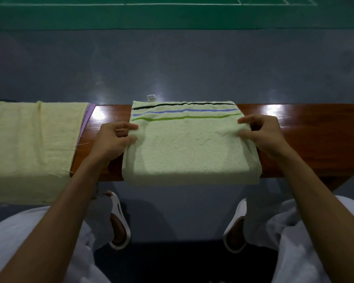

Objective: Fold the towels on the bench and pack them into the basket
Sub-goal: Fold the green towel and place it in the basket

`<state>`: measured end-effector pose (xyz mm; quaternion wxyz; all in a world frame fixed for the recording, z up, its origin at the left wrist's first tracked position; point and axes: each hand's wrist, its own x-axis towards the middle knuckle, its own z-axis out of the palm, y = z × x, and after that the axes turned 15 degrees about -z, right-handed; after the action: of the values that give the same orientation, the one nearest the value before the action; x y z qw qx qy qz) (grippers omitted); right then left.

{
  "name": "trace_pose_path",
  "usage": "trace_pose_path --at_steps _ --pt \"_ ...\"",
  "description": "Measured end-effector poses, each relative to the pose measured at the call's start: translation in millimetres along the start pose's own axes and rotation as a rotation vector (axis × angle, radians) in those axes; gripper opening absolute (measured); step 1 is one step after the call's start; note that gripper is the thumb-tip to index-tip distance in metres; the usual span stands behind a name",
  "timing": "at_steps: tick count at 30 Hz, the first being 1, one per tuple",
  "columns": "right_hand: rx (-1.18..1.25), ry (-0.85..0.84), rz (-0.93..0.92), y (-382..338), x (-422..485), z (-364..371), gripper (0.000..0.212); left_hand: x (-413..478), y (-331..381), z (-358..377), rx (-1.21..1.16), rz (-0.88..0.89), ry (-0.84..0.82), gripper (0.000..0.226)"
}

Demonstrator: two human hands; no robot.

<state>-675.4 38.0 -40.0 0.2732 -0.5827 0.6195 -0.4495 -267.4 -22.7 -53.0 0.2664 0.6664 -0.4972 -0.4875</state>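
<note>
Both hands, left (110,139) and right (264,135), pinch the half-folded striped towel (188,148); yellow towel (29,148) unfolded; basket unseen.

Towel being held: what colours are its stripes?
Black, blue-violet and green stripes across the towel; head view.

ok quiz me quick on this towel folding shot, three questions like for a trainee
1. True or false: the left hand and the right hand both pinch the striped towel.
2. Which stripe lies nearest the towel's far edge? A green, B black, C blue.
3. Fill in: on the bench, the yellow towel lies over a ___ cloth.
Key: 1 true; 2 B; 3 purple.
</note>
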Motion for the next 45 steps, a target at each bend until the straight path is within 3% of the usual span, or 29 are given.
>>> trace_pose_path --at_steps 8,14,21,28,32,34,36,41,43,45 --pt "-0.003 0.079 -0.115 -5 -1 -12 0.041 -18 12 -15 -0.056 0.146 0.059 0.023" --pt "-0.075 0.102 -0.145 -8 -1 -18 0.039 -29 23 -18 0.171 0.283 0.204 0.033" --pt "-0.223 0.133 -0.211 -17 -3 -22 0.032 -31 26 -21 0.329 0.407 0.4 0.021" --pt "-0.348 0.187 -0.262 -30 -3 -25 0.022 -28 28 -25 0.383 0.365 0.459 0.022" --pt "-0.281 0.285 -0.219 -36 2 -26 0.019 -31 39 -19 0.137 0.211 0.239 0.018" --pt "-0.086 0.295 -0.12 -42 6 -20 0.007 -34 47 -13 -0.031 0.13 0.125 0.019" --pt "0.152 0.301 -0.045 -51 11 -15 0.009 -31 55 -11 -0.168 0.115 0.065 0.017" --pt "0.583 0.363 -0.125 -79 21 -22 0.008 -28 72 -27 -0.641 0.181 -0.142 0.011" --pt "0.627 0.358 -0.147 -81 17 -24 0.011 -34 69 -32 -0.681 0.167 -0.117 0.009" --pt "0.517 0.288 -0.108 -73 11 -23 0.016 -36 58 -33 -0.588 0.093 -0.012 0.013"
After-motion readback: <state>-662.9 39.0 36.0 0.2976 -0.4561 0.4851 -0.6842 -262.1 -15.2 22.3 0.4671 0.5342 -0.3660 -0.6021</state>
